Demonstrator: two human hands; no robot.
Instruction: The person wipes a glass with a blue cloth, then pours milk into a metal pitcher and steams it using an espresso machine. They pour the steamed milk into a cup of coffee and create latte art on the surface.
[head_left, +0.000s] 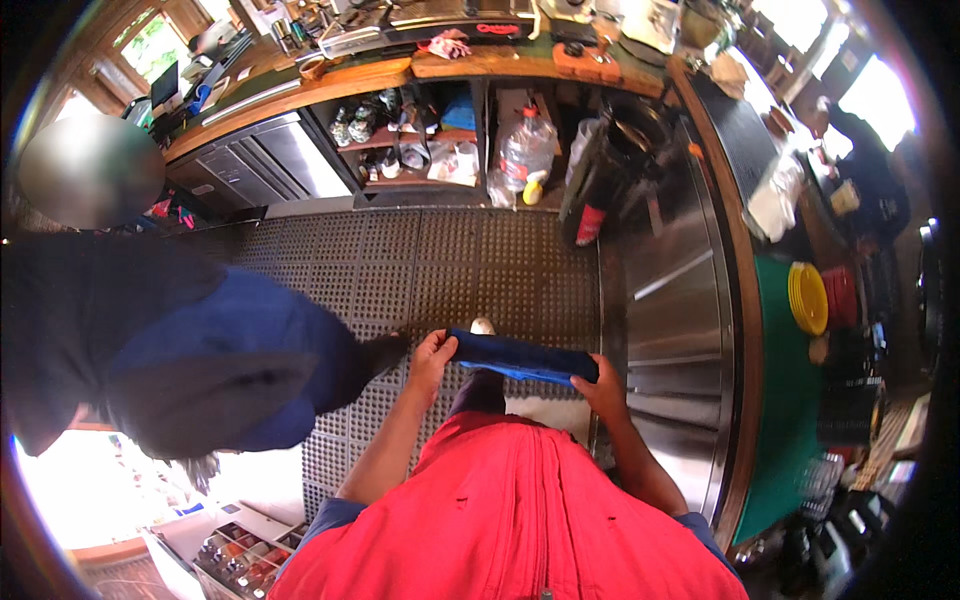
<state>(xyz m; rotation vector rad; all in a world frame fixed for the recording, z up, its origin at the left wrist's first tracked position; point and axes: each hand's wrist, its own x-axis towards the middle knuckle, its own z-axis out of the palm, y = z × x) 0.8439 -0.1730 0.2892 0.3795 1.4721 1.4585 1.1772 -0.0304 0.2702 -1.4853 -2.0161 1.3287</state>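
Observation:
A folded dark blue cloth (525, 356) with a brighter blue lower edge is stretched level between my two hands, in front of my red garment. My left hand (430, 363) grips its left end, thumb on top. At the right end, my right hand (602, 384) pinches the cloth's lower corner, the thumb on the near side. Below the cloth lie the perforated rubber floor mat (480, 262) and the tip of a light shoe (482, 325). The fingers behind the cloth are partly hidden.
Close on the left stands a person in dark and blue clothing (225, 360). Ahead, a wooden counter (360, 79) tops open shelves and a large clear plastic bottle (527, 150). Steel fridge fronts (675, 322) line the right, beside yellow plates (808, 298). An open bottle drawer (244, 559) is lower left.

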